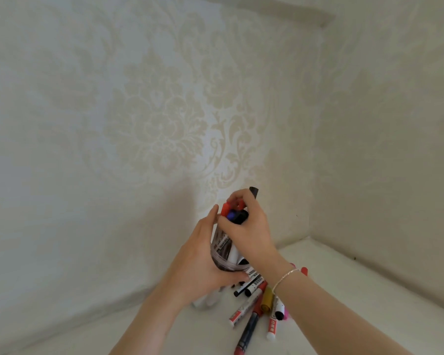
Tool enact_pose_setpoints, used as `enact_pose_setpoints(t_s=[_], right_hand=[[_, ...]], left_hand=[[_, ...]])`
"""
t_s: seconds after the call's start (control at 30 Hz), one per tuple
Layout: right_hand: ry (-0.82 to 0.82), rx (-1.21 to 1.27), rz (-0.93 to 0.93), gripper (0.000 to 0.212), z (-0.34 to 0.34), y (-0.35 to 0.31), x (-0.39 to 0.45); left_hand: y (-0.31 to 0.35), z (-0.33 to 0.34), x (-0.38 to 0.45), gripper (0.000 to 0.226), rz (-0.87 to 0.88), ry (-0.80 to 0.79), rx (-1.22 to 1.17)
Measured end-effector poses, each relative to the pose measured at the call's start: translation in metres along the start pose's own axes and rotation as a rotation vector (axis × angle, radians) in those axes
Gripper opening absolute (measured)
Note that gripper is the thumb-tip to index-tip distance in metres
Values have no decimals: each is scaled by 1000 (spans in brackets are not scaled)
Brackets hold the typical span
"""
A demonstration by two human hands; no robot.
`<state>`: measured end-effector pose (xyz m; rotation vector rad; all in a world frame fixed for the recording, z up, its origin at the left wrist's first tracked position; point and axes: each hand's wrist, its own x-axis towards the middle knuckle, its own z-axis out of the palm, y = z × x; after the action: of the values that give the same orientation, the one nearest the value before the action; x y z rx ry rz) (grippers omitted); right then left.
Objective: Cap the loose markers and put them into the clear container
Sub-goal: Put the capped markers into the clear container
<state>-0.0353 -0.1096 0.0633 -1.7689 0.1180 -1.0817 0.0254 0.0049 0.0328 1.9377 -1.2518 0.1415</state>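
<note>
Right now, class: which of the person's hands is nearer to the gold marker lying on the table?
The right. Its wrist, with the bracelet, passes just above the gold marker while the right hand reaches the container's top. The left hand grips the clear container further left.

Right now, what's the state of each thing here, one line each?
clear container: lifted and tilted, partly filled with markers
left hand: holds the container
right hand: fingers grip the marker tops
loose markers: lying in a heap on the white surface
bracelet: on the right wrist
</note>
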Motion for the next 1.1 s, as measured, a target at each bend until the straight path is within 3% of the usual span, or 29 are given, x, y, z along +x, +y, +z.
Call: enact_pose_setpoints(t_s=[0.13, 0.37, 0.63, 0.7, 0.8, 0.9, 1.1], right_hand=[[6, -48, 13, 20, 0, 4, -3], [23, -299, -71, 78, 2, 3, -7], [1, -330, -93, 99, 10, -5, -3], [-4, -388, -72, 93, 11, -7, 0], [2, -386, -68, 50, 9, -7, -2], [22, -289, -77, 22, 8, -6, -5], [37, -42, 28, 40, 7, -3, 2]], left_hand=[[-4, -1, 1, 133, -5, 30, -24], [-11, -4, 1, 125, 2, 58, -76], [-4, 0, 2, 97, 34, 39, -66], [-5, 3, 2, 96, 29, 26, -67], [-7, 2, 3, 104, 28, 44, -83], [-6, -1, 3, 112, 39, 59, -96], [-12, -3, 3, 117, 22, 51, -105]])
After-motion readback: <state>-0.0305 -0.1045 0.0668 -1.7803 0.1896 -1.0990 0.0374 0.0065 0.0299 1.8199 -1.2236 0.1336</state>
